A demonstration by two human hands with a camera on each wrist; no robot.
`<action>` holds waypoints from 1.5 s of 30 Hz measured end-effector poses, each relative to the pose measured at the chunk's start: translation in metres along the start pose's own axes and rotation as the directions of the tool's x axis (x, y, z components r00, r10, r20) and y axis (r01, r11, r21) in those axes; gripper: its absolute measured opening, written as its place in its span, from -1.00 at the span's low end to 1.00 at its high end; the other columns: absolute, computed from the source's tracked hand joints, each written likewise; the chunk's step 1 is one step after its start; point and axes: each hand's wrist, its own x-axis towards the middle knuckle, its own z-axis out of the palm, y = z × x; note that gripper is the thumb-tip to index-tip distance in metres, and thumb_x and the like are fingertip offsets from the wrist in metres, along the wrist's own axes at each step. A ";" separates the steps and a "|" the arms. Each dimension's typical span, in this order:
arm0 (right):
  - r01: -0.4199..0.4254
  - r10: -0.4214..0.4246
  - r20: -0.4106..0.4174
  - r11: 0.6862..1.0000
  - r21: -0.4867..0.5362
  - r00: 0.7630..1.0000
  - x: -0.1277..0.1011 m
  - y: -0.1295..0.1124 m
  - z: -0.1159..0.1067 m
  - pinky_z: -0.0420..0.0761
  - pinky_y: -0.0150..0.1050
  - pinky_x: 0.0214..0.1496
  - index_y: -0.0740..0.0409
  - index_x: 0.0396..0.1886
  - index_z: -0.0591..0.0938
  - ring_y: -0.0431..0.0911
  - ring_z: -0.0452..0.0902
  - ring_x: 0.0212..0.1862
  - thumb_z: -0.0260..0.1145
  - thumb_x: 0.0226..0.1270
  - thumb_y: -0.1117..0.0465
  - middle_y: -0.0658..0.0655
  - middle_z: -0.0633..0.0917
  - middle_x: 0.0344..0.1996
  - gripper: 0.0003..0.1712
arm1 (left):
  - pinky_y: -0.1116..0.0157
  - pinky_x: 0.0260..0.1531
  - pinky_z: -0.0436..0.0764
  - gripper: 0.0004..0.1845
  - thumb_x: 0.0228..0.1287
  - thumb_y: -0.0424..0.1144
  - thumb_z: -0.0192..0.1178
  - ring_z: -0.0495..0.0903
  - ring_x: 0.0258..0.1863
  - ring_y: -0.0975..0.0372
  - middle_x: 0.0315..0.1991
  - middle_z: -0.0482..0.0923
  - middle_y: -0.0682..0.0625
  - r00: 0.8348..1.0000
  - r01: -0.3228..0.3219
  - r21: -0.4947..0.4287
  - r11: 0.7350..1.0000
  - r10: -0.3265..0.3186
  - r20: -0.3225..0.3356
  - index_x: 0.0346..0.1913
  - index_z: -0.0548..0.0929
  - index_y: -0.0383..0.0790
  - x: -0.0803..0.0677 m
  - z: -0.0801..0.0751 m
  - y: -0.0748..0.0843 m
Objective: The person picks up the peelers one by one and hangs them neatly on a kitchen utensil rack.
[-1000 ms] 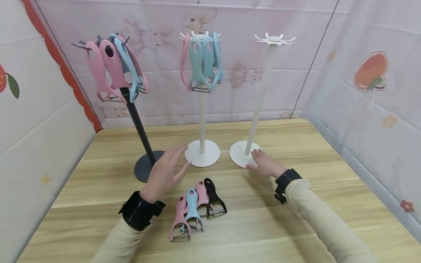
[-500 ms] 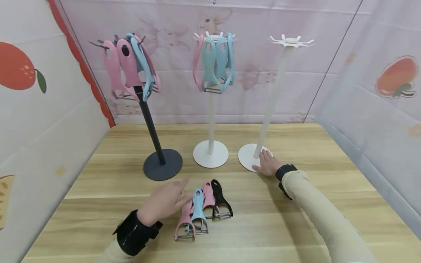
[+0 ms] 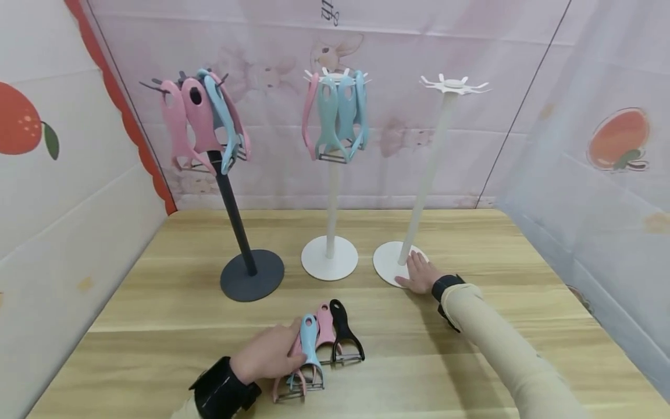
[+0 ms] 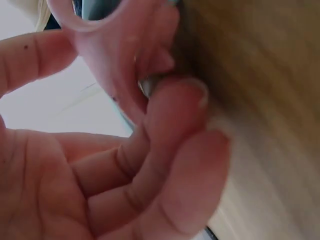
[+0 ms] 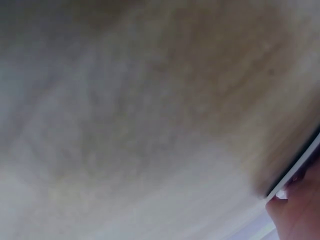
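Several peelers lie together near the table's front edge: a pink peeler [image 3: 280, 388], a blue peeler [image 3: 310, 343], a second pink peeler [image 3: 325, 327] and a black peeler [image 3: 342, 334]. My left hand [image 3: 285, 355] has its fingers curled round the handle of the leftmost pink peeler [image 4: 115, 60], which still lies on the wood; the fingers [image 4: 170, 130] show close up in the left wrist view. My right hand [image 3: 417, 272] rests flat on the round base of the right white stand [image 3: 386, 262], whose hooked top [image 3: 454, 85] is bare. In the right wrist view, a fingertip [image 5: 297, 210] touches the base's edge.
A black stand [image 3: 252, 283] at the left carries pink and blue peelers [image 3: 201, 119]. The middle white stand [image 3: 330, 258] holds teal, blue and pink peelers [image 3: 337, 116]. Printed fabric walls close in the wooden table [image 3: 471, 361] on three sides.
My left hand dropped from above the stand bases down to the peelers and closed on the leftmost pink one. The right hand stayed on the white base.
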 end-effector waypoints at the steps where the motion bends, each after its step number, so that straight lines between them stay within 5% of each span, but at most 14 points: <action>1: 0.002 -0.002 -0.004 1.000 0.009 1.000 0.001 -0.001 0.000 -0.07 0.19 0.29 0.62 0.29 -0.04 0.38 -0.21 0.33 -0.09 0.38 -0.15 0.59 -0.05 0.29 -0.07 | 0.41 -0.78 0.28 -0.25 0.13 -0.17 0.15 0.29 -0.83 0.34 -0.72 0.29 0.12 1.000 0.000 -0.037 0.999 0.000 0.000 0.27 0.15 -0.59 -0.001 0.001 -0.001; 5: 0.003 -0.003 -0.011 1.000 0.024 1.000 0.001 -0.007 -0.001 -0.07 0.20 0.29 0.63 0.29 -0.03 0.38 -0.21 0.33 -0.07 0.38 -0.12 0.59 -0.05 0.29 -0.09 | 0.43 -0.84 0.25 -0.27 0.01 -0.30 0.16 0.30 -0.84 0.34 -0.67 0.38 0.08 1.000 0.003 -0.111 0.994 -0.004 -0.007 0.23 0.21 -0.62 -0.003 -0.001 -0.005; 10: -0.019 0.019 -0.003 1.000 0.024 1.000 -0.002 -0.008 0.000 -0.08 0.18 0.30 0.63 0.29 -0.05 0.36 -0.22 0.33 -0.08 0.39 -0.08 0.58 -0.06 0.30 -0.12 | 0.35 -0.64 0.33 -0.48 -0.13 -0.39 0.25 0.38 -0.60 0.22 -0.46 0.43 -0.06 0.995 0.061 -0.100 0.993 -0.068 -0.072 -0.02 0.47 -0.57 -0.003 -0.001 -0.006; 14: -0.031 0.030 0.002 0.999 0.043 1.000 -0.003 -0.003 0.001 -0.10 0.18 0.30 0.61 0.30 -0.06 0.35 -0.24 0.34 -0.08 0.38 -0.10 0.56 -0.08 0.30 -0.10 | 0.39 -0.66 0.29 -0.82 -0.15 -0.40 0.26 0.32 -0.66 0.26 -0.61 0.33 0.06 0.981 0.060 -0.063 0.996 -0.071 -0.181 -0.41 0.51 -0.33 -0.003 -0.005 -0.008; 17: -0.028 0.027 0.013 0.999 0.033 1.000 -0.002 0.000 0.002 -0.10 0.18 0.30 0.61 0.30 -0.06 0.35 -0.25 0.34 -0.10 0.38 -0.14 0.56 -0.09 0.31 -0.08 | 0.44 -0.73 0.20 -0.85 -0.16 -0.44 0.21 0.23 -0.75 0.34 -0.72 0.20 0.13 0.953 0.008 0.009 1.000 -0.005 -0.303 -0.51 0.44 -0.24 -0.006 -0.020 -0.006; 20: -0.030 0.029 0.022 0.999 0.024 0.999 -0.001 0.001 0.003 -0.11 0.17 0.31 0.60 0.31 -0.07 0.35 -0.26 0.34 -0.11 0.37 -0.17 0.55 -0.10 0.31 -0.06 | 0.45 -0.77 0.23 -0.64 -0.19 -0.45 0.18 0.23 -0.78 0.38 -0.73 0.23 0.15 0.911 -0.028 0.064 0.998 0.052 -0.409 -0.18 0.56 -0.34 -0.005 -0.039 0.004; 24: -0.037 0.036 0.028 0.999 0.034 0.999 0.000 0.002 0.003 -0.13 0.17 0.31 0.59 0.31 -0.08 0.34 -0.27 0.35 -0.11 0.37 -0.19 0.54 -0.11 0.32 -0.04 | 0.44 -0.78 0.30 -0.33 -0.11 -0.40 0.20 0.27 -0.77 0.38 -0.71 0.32 0.12 0.826 -0.142 0.113 0.983 0.181 -0.535 0.21 0.38 -0.40 0.009 -0.060 0.024; 30: -0.051 0.049 0.059 0.998 0.039 0.997 0.002 0.002 0.003 -0.15 0.15 0.32 0.57 0.33 -0.12 0.32 -0.31 0.35 -0.15 0.36 -0.23 0.52 -0.15 0.33 -0.01 | 0.42 -0.74 0.34 -0.30 -0.04 -0.38 0.14 0.30 -0.74 0.37 -0.70 0.40 0.11 0.666 -0.387 0.150 0.910 0.389 -0.636 0.29 0.30 -0.34 0.046 -0.090 0.067; 33: -0.060 0.058 0.058 0.997 0.038 0.997 0.002 0.003 0.002 -0.15 0.15 0.32 0.56 0.33 -0.12 0.32 -0.31 0.36 -0.15 0.36 -0.24 0.52 -0.15 0.33 -0.01 | 0.42 -0.71 0.36 -0.30 -0.03 -0.39 0.11 0.34 -0.73 0.35 -0.69 0.45 0.06 0.565 -0.484 0.204 0.851 0.482 -0.670 0.29 0.28 -0.36 0.071 -0.109 0.092; 36: -0.060 0.058 0.042 0.998 0.037 0.997 0.002 0.003 0.001 -0.13 0.17 0.31 0.56 0.33 -0.10 0.32 -0.28 0.35 -0.13 0.36 -0.21 0.52 -0.13 0.33 -0.04 | 0.43 -0.70 0.39 -0.32 -0.03 -0.42 0.10 0.41 -0.72 0.33 -0.67 0.51 0.01 0.465 -0.558 0.242 0.794 0.540 -0.702 0.27 0.28 -0.40 0.093 -0.130 0.117; 38: -0.053 0.052 0.028 0.998 0.035 0.998 0.002 0.002 0.001 -0.11 0.18 0.30 0.57 0.32 -0.07 0.33 -0.26 0.35 -0.10 0.37 -0.18 0.53 -0.11 0.32 -0.06 | 0.43 -0.70 0.39 -0.33 -0.03 -0.45 0.09 0.43 -0.72 0.32 -0.67 0.51 -0.01 0.422 -0.582 0.247 0.774 0.548 -0.723 0.27 0.27 -0.42 0.104 -0.143 0.132; 41: -0.050 0.050 0.011 0.998 0.023 0.999 0.003 0.001 0.003 -0.07 0.19 0.29 0.57 0.32 -0.05 0.34 -0.22 0.34 -0.07 0.37 -0.14 0.54 -0.07 0.32 -0.08 | 0.46 -0.71 0.36 -0.34 0.00 -0.46 0.08 0.39 -0.75 0.31 -0.69 0.47 -0.03 0.402 -0.586 0.237 0.775 0.532 -0.745 0.27 0.26 -0.44 0.118 -0.160 0.153; 45: -0.060 0.060 -0.006 0.998 0.005 0.998 0.003 0.000 0.006 -0.02 0.19 0.28 0.57 0.31 -0.01 0.34 -0.16 0.34 -0.05 0.36 -0.13 0.53 -0.03 0.31 -0.10 | 0.46 -0.70 0.30 -0.33 0.08 -0.44 0.07 0.32 -0.76 0.26 -0.70 0.40 -0.03 0.452 -0.551 0.183 0.814 0.475 -0.755 0.32 0.19 -0.37 0.133 -0.179 0.179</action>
